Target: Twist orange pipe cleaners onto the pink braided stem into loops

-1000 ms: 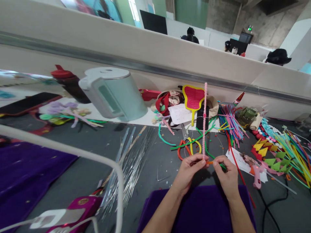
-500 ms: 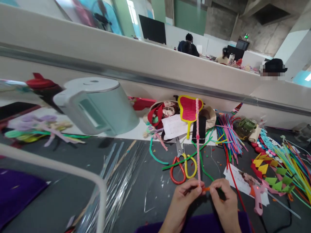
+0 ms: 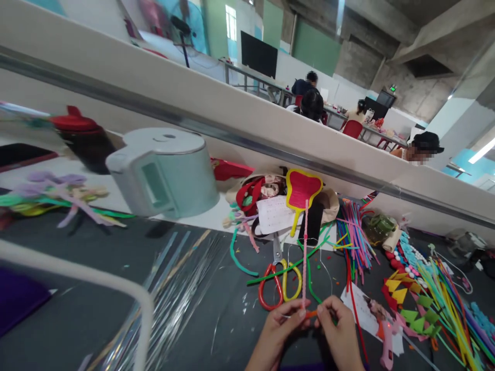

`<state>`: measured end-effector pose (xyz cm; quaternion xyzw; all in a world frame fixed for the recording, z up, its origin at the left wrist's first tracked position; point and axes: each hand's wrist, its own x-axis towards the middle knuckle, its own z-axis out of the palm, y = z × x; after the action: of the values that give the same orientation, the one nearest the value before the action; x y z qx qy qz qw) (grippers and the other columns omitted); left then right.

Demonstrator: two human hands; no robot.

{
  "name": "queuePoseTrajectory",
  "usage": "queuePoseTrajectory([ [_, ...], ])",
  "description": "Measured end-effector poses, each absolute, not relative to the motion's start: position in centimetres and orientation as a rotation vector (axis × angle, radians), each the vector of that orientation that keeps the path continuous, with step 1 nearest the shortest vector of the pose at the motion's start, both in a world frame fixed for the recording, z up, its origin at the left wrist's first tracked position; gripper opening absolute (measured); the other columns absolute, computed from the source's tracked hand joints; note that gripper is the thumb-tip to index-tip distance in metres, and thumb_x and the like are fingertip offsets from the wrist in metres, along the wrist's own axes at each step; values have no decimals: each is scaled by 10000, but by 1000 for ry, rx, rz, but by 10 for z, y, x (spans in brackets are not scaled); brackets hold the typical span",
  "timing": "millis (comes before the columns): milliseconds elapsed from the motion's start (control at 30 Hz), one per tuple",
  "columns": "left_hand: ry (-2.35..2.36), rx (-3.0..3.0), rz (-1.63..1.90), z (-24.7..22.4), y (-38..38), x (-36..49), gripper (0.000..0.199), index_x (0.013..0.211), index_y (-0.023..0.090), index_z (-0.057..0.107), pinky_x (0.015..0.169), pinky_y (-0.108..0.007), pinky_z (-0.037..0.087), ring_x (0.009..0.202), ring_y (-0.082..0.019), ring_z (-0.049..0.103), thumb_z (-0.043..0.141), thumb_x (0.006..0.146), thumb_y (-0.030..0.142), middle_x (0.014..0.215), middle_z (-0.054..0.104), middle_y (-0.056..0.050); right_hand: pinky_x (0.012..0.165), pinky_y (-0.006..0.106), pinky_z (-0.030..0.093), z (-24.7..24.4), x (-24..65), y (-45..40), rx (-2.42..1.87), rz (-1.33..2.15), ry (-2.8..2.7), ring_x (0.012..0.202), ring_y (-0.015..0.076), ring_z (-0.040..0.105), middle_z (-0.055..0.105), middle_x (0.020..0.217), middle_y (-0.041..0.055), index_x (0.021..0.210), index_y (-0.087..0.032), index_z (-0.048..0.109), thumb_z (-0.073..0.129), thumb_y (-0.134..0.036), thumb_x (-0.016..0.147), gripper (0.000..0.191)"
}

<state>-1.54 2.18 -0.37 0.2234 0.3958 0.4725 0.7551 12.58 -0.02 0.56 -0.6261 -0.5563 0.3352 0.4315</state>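
Observation:
A pink twisted pipe cleaner [image 3: 305, 263] stands upright above the desk, its base pinched between the thumb and fingers of my left hand [image 3: 280, 325]. A short orange pipe cleaner [image 3: 311, 314] crosses at that base. My right hand [image 3: 335, 327] is closed on the orange piece's other end, fingertips close to my left hand's. Just beyond my hands lie scissors [image 3: 278, 281] with one red and one yellow handle. A green pipe cleaner [image 3: 266, 277] lies across them. Part of the orange piece is hidden by my fingers.
A pale green kettle [image 3: 181, 178] and a red-lidded bottle [image 3: 81, 136] stand left. Clear strips [image 3: 181, 293] cover the desk's left part. Rightward lie bundled pipe cleaners [image 3: 353, 234] and a pink glue gun [image 3: 386, 337]. A red-and-yellow fan shape [image 3: 304, 190] leans behind. People sit beyond the partition [image 3: 247, 123].
The view has shifted, showing more of the room beyond the partition. Both hands keep their grip on the pink and orange pipe cleaners, and more of the orange piece's underside is covered by fingers.

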Motion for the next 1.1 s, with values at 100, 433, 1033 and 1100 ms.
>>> queuePoseTrajectory([
  [100,813,486,1031,-5,23,-10,305,821,147,749,642,-251,512,591,-146,638,831,575,308,655,696,-40,486,218,370,16,130,1,-1613,891,-1407,512,133,520,581,580,-17,706,-184,568,506,-427,865,297],
  [433,502,318,1045,-3,26,-8,462,979,189,709,679,-206,521,716,-113,646,838,537,149,801,681,-4,454,213,343,48,120,-17,-1672,764,-1467,457,106,486,565,551,-26,673,-191,536,499,-480,853,342],
  [1033,493,546,847,8,-5,-58,402,934,145,723,580,-179,510,592,-75,568,812,543,123,699,624,9,755,392,559,97,144,12,-1219,1297,-968,967,254,675,692,1060,136,1087,-196,587,589,-493,820,399],
  [1100,528,590,817,8,-7,-63,377,911,143,729,585,-165,494,606,-75,571,812,544,123,696,625,7,721,374,573,95,144,33,-1198,1307,-954,908,237,695,714,984,111,1029,-205,594,598,-478,816,346],
])
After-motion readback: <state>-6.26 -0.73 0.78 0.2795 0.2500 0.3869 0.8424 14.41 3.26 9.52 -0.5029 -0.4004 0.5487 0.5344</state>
